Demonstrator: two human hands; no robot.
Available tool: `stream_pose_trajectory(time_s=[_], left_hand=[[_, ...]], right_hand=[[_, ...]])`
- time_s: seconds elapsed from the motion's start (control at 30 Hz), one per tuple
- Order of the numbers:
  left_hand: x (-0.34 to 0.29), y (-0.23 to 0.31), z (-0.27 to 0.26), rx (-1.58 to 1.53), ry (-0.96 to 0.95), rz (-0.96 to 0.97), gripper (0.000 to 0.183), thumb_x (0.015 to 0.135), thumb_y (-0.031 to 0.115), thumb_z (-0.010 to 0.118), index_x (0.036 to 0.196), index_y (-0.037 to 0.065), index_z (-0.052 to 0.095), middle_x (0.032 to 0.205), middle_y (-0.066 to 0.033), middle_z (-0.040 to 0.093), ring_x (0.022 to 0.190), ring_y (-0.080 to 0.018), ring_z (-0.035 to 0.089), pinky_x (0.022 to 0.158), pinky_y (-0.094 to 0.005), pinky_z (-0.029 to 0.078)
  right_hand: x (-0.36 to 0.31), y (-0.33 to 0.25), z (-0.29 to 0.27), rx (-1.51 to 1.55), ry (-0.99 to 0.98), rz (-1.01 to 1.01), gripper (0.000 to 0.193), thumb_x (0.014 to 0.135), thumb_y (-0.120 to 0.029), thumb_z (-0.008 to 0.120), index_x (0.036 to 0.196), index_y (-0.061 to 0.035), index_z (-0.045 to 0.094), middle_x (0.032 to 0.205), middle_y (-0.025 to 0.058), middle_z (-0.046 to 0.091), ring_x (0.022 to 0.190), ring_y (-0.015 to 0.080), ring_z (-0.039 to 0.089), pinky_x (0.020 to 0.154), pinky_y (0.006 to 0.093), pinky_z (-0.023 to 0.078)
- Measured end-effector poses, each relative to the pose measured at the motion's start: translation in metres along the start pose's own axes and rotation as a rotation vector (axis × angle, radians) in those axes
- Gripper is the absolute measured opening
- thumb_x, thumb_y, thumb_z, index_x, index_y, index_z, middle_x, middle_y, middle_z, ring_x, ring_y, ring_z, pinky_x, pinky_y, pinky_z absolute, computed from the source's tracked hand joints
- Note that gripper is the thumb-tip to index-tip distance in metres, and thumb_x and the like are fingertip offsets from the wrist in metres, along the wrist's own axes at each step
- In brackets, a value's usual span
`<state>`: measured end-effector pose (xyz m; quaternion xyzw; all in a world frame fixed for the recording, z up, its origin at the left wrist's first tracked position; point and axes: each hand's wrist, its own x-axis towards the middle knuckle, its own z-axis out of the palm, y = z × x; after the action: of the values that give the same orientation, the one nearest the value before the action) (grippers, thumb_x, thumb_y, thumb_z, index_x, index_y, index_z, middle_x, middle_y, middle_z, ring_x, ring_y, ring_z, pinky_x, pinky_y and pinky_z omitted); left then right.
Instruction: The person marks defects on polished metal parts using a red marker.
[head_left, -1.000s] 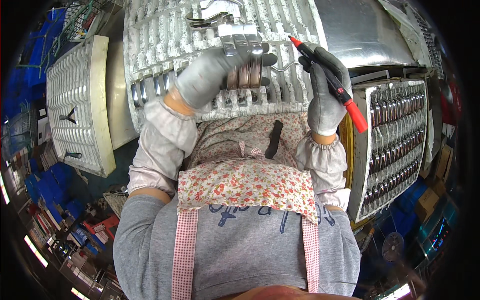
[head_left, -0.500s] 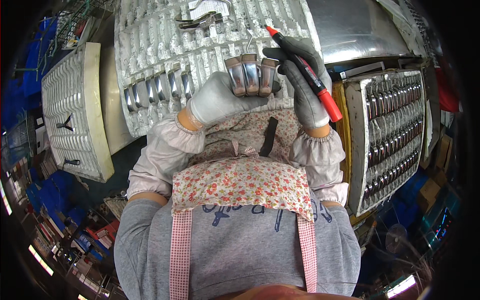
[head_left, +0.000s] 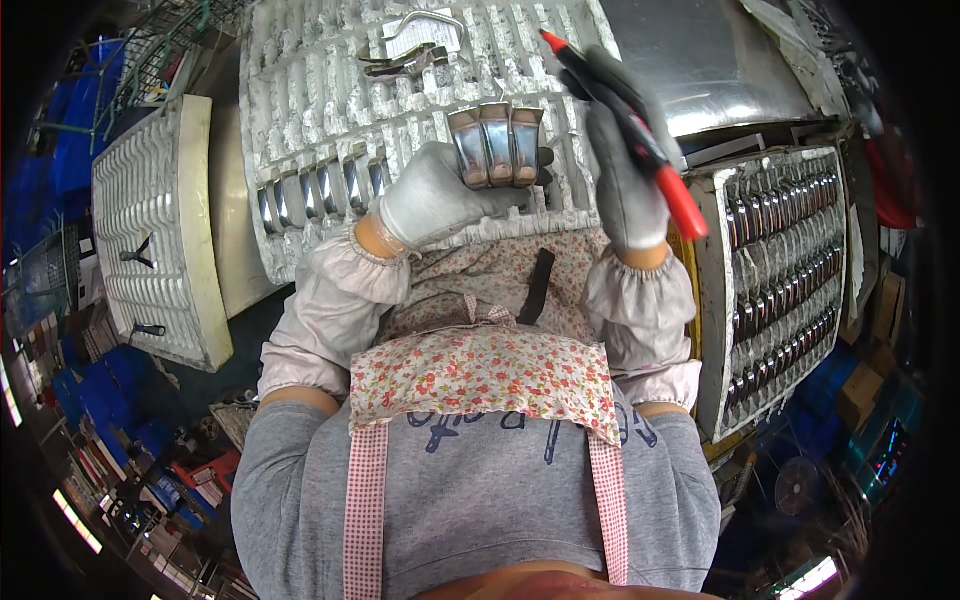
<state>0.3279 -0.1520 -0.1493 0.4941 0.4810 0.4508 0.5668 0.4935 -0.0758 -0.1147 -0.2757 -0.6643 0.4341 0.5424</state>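
Observation:
My left hand (head_left: 430, 203), in a grey-white glove, is closed around three shiny metal parts (head_left: 496, 147) held side by side. They are tapered, with brownish ends, and I cannot make out their exact kind. To their right, apart from them, my gloved right hand (head_left: 628, 175) grips a red marker pen (head_left: 684, 204). Its red tip points up and to the left, away from me, and its red cap sits on the back end. Motion blurs the right hand a little. Both hands are over the near part of a ribbed white foam tray (head_left: 330, 120).
Several shiny parts (head_left: 318, 190) lie in the tray's slots at left. Farther back are dark metal pieces (head_left: 405, 62) and a paper slip (head_left: 440, 36). Another foam tray (head_left: 165, 280) leans at left. At right a tray (head_left: 712, 330) holds rows of shiny parts, beside a metal surface (head_left: 710, 70).
My right hand, with the marker, has moved right, away from the metal parts. My left hand still holds them in nearly the same place. The view has shifted slightly.

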Motion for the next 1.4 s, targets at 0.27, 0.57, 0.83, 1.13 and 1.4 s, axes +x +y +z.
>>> stream_pose_trajectory(time_s=[0.27,0.57,0.83,1.13,1.4], left_hand=[[-0.001,0.023,-0.003,0.112,0.025,-0.091,0.024,0.075,0.008,0.074,0.097,0.004,0.065,0.09,-0.0019,0.068,0.08,-0.0067,0.062,0.072,-0.0213,0.051],[-0.005,0.025,-0.001,0.2,0.04,0.062,0.015,0.075,0.005,0.074,0.088,0.003,0.066,0.082,-0.0007,0.065,0.071,-0.0056,0.058,0.063,-0.0213,0.048],[-0.005,0.013,-0.002,0.191,0.08,0.159,0.023,0.075,0.008,0.074,0.097,0.004,0.066,0.083,-0.0033,0.068,0.072,-0.0091,0.063,0.064,-0.0227,0.051],[-0.003,0.002,-0.008,0.176,0.115,0.013,0.025,0.075,0.006,0.073,0.098,0.004,0.067,0.094,-0.0034,0.069,0.082,-0.0097,0.065,0.073,-0.0216,0.052],[-0.006,0.019,-0.003,0.074,0.093,-0.04,0.027,0.076,0.004,0.072,0.102,0.004,0.066,0.097,-0.0017,0.069,0.082,-0.0081,0.064,0.07,-0.02,0.052]], right_hand=[[0.004,-0.034,-0.004,-0.498,-0.161,-0.559,0.028,0.062,-0.007,0.075,0.088,-0.0083,0.065,0.072,0.0027,0.063,0.065,0.0182,0.059,0.064,0.0321,0.046],[0.001,-0.039,-0.004,-0.493,-0.263,-0.441,0.027,0.062,-0.007,0.076,0.086,-0.0115,0.065,0.073,0.0019,0.061,0.065,0.0214,0.058,0.06,0.0332,0.044],[0.003,-0.042,0.0,-0.464,-0.33,-0.479,0.028,0.062,-0.008,0.076,0.087,-0.0119,0.065,0.072,0.0023,0.062,0.065,0.0184,0.059,0.061,0.032,0.044],[-0.009,-0.045,-0.014,-0.302,-0.131,-0.195,0.021,0.066,0.002,0.071,0.085,-0.0047,0.065,0.074,0.0053,0.066,0.058,0.0166,0.059,0.057,0.0281,0.047],[-0.002,-0.038,-0.011,-0.381,-0.162,-0.251,0.016,0.07,-0.001,0.071,0.083,-0.0077,0.065,0.076,0.0049,0.067,0.06,0.0162,0.061,0.062,0.0312,0.049]])
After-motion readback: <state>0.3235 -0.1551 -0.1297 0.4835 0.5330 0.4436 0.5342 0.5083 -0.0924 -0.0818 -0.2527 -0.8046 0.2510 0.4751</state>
